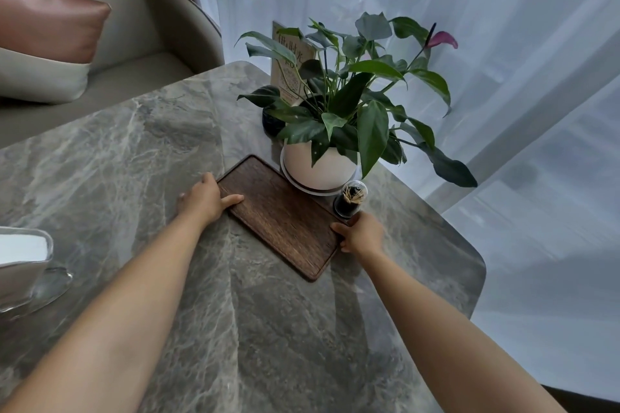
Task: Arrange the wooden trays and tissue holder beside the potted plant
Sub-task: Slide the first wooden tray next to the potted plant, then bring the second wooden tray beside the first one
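A dark wooden tray [281, 214] lies flat on the marble table [141, 151], its far edge against the saucer of the potted plant [322, 164]. My left hand [204, 199] grips the tray's left edge with the thumb on top. At the tray's right edge my right hand [360, 233] holds on, just in front of a toothpick jar [350, 198]. The tissue holder [23, 261], clear with white tissues in it, stands at the table's left edge, far from both hands.
A card sign [292, 67] stands behind the plant, beside a small dark pot [273, 122]. White curtains [503, 43] hang beyond the table's right edge. A grey armchair [134, 27] with cushions sits at the far left.
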Tool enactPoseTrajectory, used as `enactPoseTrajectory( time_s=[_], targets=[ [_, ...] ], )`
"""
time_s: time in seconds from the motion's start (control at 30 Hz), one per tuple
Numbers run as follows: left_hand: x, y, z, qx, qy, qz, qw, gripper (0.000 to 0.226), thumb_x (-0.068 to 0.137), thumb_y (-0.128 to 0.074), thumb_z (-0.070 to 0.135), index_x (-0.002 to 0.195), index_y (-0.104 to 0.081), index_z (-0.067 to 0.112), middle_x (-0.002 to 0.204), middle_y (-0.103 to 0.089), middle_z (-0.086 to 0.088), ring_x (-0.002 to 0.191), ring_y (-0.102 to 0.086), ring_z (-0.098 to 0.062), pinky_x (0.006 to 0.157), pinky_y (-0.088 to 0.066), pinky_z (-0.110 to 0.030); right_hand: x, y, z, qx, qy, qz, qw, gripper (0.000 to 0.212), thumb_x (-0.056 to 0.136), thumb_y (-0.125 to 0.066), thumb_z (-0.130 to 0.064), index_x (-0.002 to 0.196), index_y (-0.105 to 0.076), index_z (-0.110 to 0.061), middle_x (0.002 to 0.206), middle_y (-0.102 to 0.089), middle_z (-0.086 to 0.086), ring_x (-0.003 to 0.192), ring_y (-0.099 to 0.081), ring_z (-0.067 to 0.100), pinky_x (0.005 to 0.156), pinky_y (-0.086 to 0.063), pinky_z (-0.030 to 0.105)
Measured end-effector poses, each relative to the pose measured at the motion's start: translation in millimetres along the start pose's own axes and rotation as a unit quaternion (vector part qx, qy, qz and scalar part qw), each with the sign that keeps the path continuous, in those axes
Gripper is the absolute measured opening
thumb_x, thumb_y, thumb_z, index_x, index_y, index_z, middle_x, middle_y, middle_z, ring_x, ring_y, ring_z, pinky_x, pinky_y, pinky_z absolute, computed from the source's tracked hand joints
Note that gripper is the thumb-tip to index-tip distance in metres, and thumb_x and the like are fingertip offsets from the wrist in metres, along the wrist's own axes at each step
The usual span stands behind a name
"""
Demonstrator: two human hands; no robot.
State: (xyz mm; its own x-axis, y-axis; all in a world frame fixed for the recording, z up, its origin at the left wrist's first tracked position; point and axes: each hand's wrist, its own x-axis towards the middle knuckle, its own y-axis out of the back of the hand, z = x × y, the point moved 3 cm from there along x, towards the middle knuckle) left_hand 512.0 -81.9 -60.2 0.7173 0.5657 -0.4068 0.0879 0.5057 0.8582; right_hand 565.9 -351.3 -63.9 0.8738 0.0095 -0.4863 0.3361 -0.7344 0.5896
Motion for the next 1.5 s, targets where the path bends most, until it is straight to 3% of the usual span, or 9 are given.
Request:
enactPoseTrajectory(
  time_s=[0.2,0.33,0.5,0.77,0.93,1.07,1.2,1.33,1.5],
  targets=[
    [-2.2,-3.0,2.6,0.053,-0.024,0.023,0.998,0.069,0.087,-0.048,0.054,0.129,-0.037,0.000,0.136,-0.049,-0.024,0.126,-0.047,-0.038,0.105,-0.034,-0.050,-1.1,-1.5,-5.9,-0.050,0.016,-0.004,0.999,0.022,0.086,-0.064,-0.022,0.093,-0.047,-0.009,0.084,-0.065,0.020,0.070,-0.068,0.036,0.071,-0.058,0.049],
    [-3.7,-3.7,5.1,0.068,-0.018,0.037,0.997,0.069,0.088,-0.045,0.054,0.133,-0.036,0.002,0.135,-0.048,-0.025,0.127,-0.044,-0.039,0.105,-0.034,-0.048,-1.8,-3.7,-7.4,-0.109,0.034,-0.002,0.993,0.026,0.087,-0.061,-0.030,0.089,-0.050,-0.006,0.082,-0.068,0.020,0.052,-0.061,0.024,0.056,-0.052,0.035],
    [-6.3,-5.5,5.1,0.044,-0.007,0.037,0.998,0.071,0.089,-0.047,0.052,0.137,-0.032,0.002,0.136,-0.045,-0.025,0.128,-0.041,-0.040,0.106,-0.033,-0.049,1.1,-7.7,-7.5,-0.107,0.025,0.014,0.994,0.029,0.085,-0.063,-0.032,0.086,-0.050,-0.007,0.092,-0.070,0.023,0.082,-0.068,0.034,0.076,-0.056,0.040],
    [-20.1,-2.2,1.2,0.057,-0.031,0.026,0.998,0.080,0.088,-0.046,0.054,0.146,-0.019,0.005,0.145,-0.034,-0.022,0.134,-0.033,-0.036,0.110,-0.029,-0.046,-6.4,-6.7,-12.2,-0.110,0.029,0.027,0.993,0.025,0.086,-0.062,-0.026,0.092,-0.052,-0.004,0.103,-0.066,0.021,0.085,-0.060,0.030,0.067,-0.042,0.034],
    [-42.5,5.3,-7.1,0.061,-0.055,0.034,0.996,0.074,0.093,-0.039,0.049,0.149,-0.013,0.007,0.149,-0.029,-0.020,0.136,-0.031,-0.036,0.111,-0.029,-0.044,-27.6,-4.1,-18.8,-0.111,0.045,0.053,0.991,0.046,0.089,-0.057,-0.028,0.123,-0.045,0.001,0.125,-0.055,0.022,0.113,-0.053,0.036,0.088,-0.044,0.040],
    [-74.0,15.8,-24.2,0.087,-0.082,0.040,0.992,0.068,0.097,-0.032,0.044,0.150,-0.009,0.008,0.155,-0.021,-0.015,0.140,-0.025,-0.032,0.113,-0.025,-0.044,-54.1,-8.5,-30.9,-0.150,0.044,0.070,0.985,0.052,0.092,-0.050,-0.038,0.126,-0.039,-0.001,0.133,-0.048,0.020,0.121,-0.047,0.037,0.094,-0.043,0.045],
    [-106.5,26.9,-56.0,0.123,-0.095,0.051,0.987,0.067,0.099,-0.024,0.044,0.151,0.003,0.011,0.161,0.004,-0.007,0.149,0.000,-0.022,0.120,-0.008,-0.043,-92.4,-20.6,-51.8,-0.182,0.090,0.063,0.977,0.055,0.093,-0.045,-0.041,0.128,-0.037,0.000,0.138,-0.041,0.022,0.128,-0.038,0.038,0.101,-0.037,0.046],
    [-141.4,32.1,-96.6,0.150,-0.093,0.076,0.981,0.068,0.098,-0.021,0.046,0.150,0.008,0.013,0.161,0.012,-0.003,0.149,0.010,-0.018,0.121,0.003,-0.043,-137.1,-44.6,-70.6,-0.239,0.181,0.011,0.954,0.072,0.095,-0.034,-0.046,0.147,-0.010,-0.002,0.157,-0.010,0.019,0.144,-0.012,0.034,0.115,-0.021,0.044],
    [-191.9,40.1,-156.4,0.155,-0.047,0.091,0.983,0.069,0.098,-0.019,0.047,0.150,0.010,0.013,0.160,0.014,-0.002,0.148,0.012,-0.017,0.121,0.005,-0.043,-197.0,-93.2,-87.4,-0.320,0.293,-0.039,0.900,0.078,0.095,-0.023,-0.051,0.147,0.013,-0.006,0.157,0.018,0.014,0.146,0.013,0.027,0.119,-0.003,0.044]
  ],
)
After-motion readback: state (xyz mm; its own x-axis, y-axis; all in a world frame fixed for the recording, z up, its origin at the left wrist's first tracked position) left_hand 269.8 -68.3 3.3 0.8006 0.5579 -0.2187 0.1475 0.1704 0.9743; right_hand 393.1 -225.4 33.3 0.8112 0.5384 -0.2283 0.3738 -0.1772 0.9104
